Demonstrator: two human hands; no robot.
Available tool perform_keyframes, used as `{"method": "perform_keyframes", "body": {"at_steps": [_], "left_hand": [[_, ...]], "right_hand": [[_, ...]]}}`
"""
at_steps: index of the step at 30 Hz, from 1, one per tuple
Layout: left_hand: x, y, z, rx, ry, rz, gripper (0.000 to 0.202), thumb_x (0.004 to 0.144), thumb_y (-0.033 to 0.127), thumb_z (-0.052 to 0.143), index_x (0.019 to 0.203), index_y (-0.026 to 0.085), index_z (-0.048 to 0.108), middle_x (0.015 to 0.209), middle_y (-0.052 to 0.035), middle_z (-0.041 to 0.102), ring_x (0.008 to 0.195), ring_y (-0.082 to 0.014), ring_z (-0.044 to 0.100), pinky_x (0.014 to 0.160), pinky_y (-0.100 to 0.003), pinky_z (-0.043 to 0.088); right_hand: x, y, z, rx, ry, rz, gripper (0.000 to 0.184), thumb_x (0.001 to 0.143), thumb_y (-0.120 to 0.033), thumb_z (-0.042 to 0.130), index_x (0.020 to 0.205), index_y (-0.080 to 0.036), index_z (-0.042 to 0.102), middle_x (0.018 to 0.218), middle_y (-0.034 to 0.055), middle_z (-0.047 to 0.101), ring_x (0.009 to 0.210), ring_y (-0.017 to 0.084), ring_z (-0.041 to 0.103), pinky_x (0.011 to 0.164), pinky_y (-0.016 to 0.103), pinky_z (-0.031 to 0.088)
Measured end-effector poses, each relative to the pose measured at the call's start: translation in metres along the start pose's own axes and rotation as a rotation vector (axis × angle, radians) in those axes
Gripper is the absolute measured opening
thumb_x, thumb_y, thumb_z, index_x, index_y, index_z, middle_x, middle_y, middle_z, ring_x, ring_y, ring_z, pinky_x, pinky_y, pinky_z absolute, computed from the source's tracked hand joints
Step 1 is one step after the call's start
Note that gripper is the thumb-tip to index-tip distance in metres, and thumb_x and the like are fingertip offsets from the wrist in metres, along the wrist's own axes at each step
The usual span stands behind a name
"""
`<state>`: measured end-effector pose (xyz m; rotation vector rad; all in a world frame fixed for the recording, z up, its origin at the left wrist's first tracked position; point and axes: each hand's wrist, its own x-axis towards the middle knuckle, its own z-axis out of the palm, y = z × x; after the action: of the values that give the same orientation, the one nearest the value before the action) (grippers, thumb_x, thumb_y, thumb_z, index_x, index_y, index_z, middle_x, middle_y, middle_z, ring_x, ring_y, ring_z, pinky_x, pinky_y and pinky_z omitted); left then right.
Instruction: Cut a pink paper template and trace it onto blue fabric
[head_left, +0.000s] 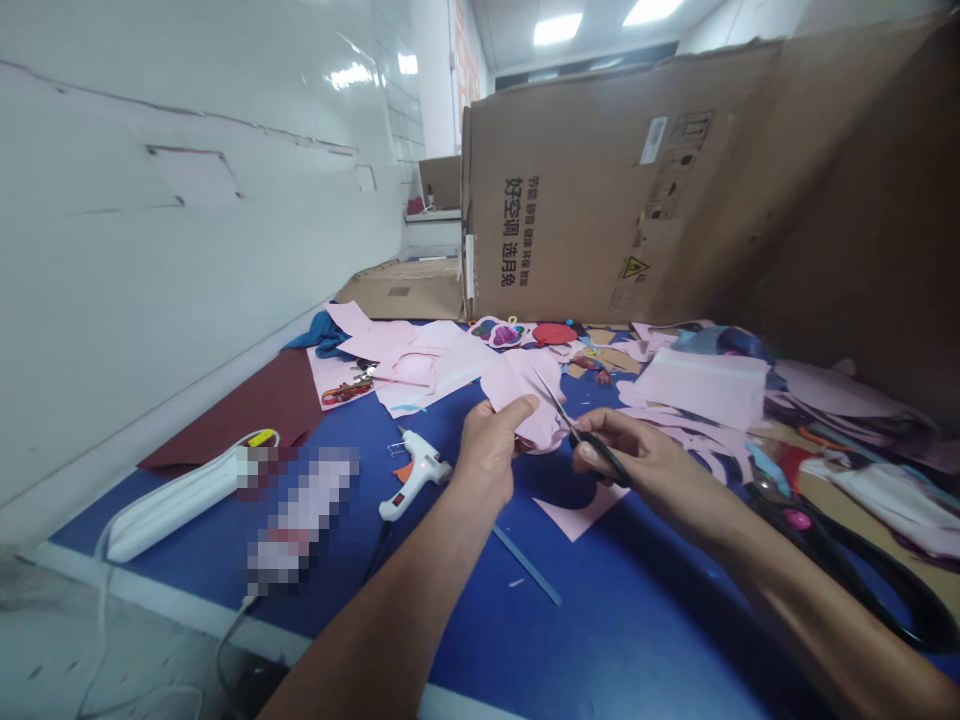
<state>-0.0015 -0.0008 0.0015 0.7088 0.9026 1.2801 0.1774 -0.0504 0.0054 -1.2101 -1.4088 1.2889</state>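
Note:
Between the thumb and fingers of my left hand (493, 445) is a pink paper cutout (517, 385) with a wavy, scalloped outline. My right hand (626, 450) grips a pair of scissors (600, 455) by the black handles. Their blades point up and to the left, lying at the right side of the cutout; whether they bite into the paper I cannot tell. Below the hands a flat pink paper piece (577, 512) rests on the blue table (600, 630). A white glue gun (412, 475) lies left of my left wrist.
Large black-handled shears (847, 550) lie at the right by pink paper scraps (690, 385). A white power strip (180, 500) and a blurred-out object (304, 520) are on the left, with cords hanging off the edge. A tall cardboard box (585, 200) stands behind.

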Motion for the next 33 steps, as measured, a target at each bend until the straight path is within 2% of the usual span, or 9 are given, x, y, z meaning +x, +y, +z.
{"method": "perform_keyframes", "body": {"at_steps": [6, 11, 16, 21, 26, 31, 33], "left_hand": [[0.0001, -0.0028, -0.001, 0.021, -0.017, 0.004, 0.031, 0.07, 0.028, 0.084, 0.099, 0.015, 0.082, 0.087, -0.0115, 0.083, 0.069, -0.0229, 0.077, 0.061, -0.031, 0.06], [-0.0003, -0.0027, -0.0004, 0.007, -0.003, -0.004, 0.03, 0.07, 0.026, 0.085, 0.098, 0.016, 0.081, 0.087, -0.0116, 0.084, 0.069, -0.0224, 0.077, 0.061, -0.03, 0.059], [-0.0004, -0.0017, -0.0005, 0.008, 0.013, -0.006, 0.029, 0.07, 0.025, 0.085, 0.097, 0.016, 0.081, 0.086, -0.0106, 0.083, 0.071, -0.0235, 0.078, 0.065, -0.032, 0.062], [0.0005, -0.0017, -0.0008, 0.005, 0.012, -0.008, 0.03, 0.069, 0.025, 0.086, 0.097, 0.016, 0.081, 0.086, -0.0105, 0.084, 0.069, -0.0217, 0.077, 0.061, -0.028, 0.058], [0.0002, -0.0025, -0.0013, 0.005, 0.015, -0.008, 0.03, 0.069, 0.025, 0.087, 0.097, 0.015, 0.081, 0.086, -0.0107, 0.083, 0.069, -0.022, 0.077, 0.062, -0.029, 0.059], [0.0016, -0.0033, -0.0045, 0.021, -0.021, -0.014, 0.033, 0.071, 0.029, 0.088, 0.1, 0.015, 0.082, 0.09, -0.0116, 0.084, 0.069, -0.0215, 0.076, 0.06, -0.029, 0.058], [0.0033, -0.0013, -0.0058, 0.02, -0.015, -0.024, 0.033, 0.071, 0.03, 0.088, 0.101, 0.016, 0.082, 0.089, -0.0107, 0.084, 0.067, -0.0211, 0.075, 0.06, -0.03, 0.059]], "right_hand": [[0.0013, 0.0012, 0.0004, -0.027, 0.015, -0.013, 0.069, 0.071, -0.077, 0.095, 0.105, -0.023, 0.069, 0.083, 0.0023, 0.071, 0.074, 0.019, 0.058, 0.069, 0.031, 0.045], [0.0015, 0.0002, 0.0015, -0.023, 0.013, -0.018, 0.07, 0.069, -0.078, 0.095, 0.102, -0.023, 0.068, 0.078, 0.0007, 0.069, 0.071, 0.018, 0.055, 0.067, 0.032, 0.043], [0.0017, -0.001, 0.0014, 0.004, 0.017, 0.002, 0.069, 0.066, -0.074, 0.099, 0.101, -0.023, 0.069, 0.079, 0.001, 0.071, 0.073, 0.019, 0.059, 0.069, 0.032, 0.045], [0.0023, 0.0, -0.0004, 0.005, 0.025, 0.009, 0.069, 0.065, -0.071, 0.101, 0.101, -0.022, 0.07, 0.081, 0.0016, 0.072, 0.075, 0.019, 0.061, 0.071, 0.031, 0.046], [0.0038, 0.0017, -0.0025, -0.031, 0.023, 0.003, 0.071, 0.068, -0.079, 0.095, 0.102, -0.023, 0.069, 0.08, 0.0011, 0.07, 0.075, 0.019, 0.06, 0.071, 0.032, 0.048], [0.0039, 0.0003, -0.0038, -0.023, 0.01, 0.016, 0.067, 0.064, -0.07, 0.102, 0.1, -0.024, 0.07, 0.079, -0.0004, 0.068, 0.075, 0.019, 0.06, 0.074, 0.033, 0.05], [0.0035, -0.0004, -0.004, -0.018, -0.002, 0.018, 0.063, 0.067, -0.069, 0.101, 0.099, -0.024, 0.071, 0.08, 0.0002, 0.069, 0.077, 0.019, 0.062, 0.076, 0.034, 0.052]]}}
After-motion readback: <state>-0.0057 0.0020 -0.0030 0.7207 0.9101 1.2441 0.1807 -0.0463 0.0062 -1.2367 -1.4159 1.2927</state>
